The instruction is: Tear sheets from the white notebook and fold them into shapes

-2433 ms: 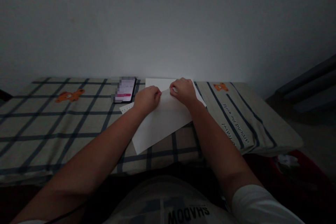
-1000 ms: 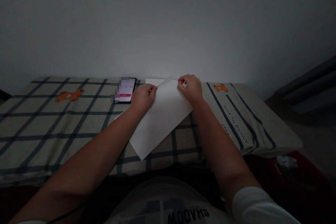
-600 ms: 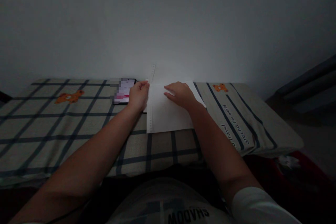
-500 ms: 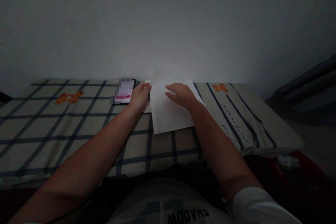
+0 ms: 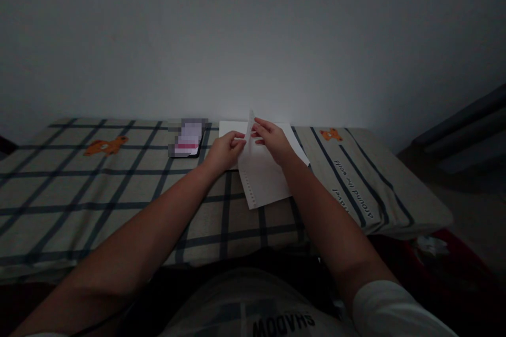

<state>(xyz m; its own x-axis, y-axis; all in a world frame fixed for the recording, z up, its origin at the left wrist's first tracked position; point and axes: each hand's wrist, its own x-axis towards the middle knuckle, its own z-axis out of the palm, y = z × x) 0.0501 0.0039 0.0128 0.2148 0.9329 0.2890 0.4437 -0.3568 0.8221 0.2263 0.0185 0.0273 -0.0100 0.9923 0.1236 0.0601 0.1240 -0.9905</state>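
Observation:
A white sheet of paper (image 5: 264,181) with a row of punched holes along its left edge is lifted and bent between my hands. My left hand (image 5: 226,151) pinches that holed edge between thumb and fingers. On the other side, my right hand (image 5: 274,139) rests against the sheet near its top, fingers bent and slightly apart; whether they grip it I cannot tell. Beneath lies more white paper (image 5: 296,143), partly covered by the sheet and my right hand.
A phone (image 5: 188,139) with a lit screen, partly blurred out, lies left of the paper. A checked cloth (image 5: 130,200) covers the table, which stands against a pale wall (image 5: 253,37). A red container (image 5: 454,258) sits on the floor at the lower right.
My left hand has moved right with the holed edge, away from the phone. The sheet is bent up more, and more paper shows underneath. My right hand's fingers have risen slightly.

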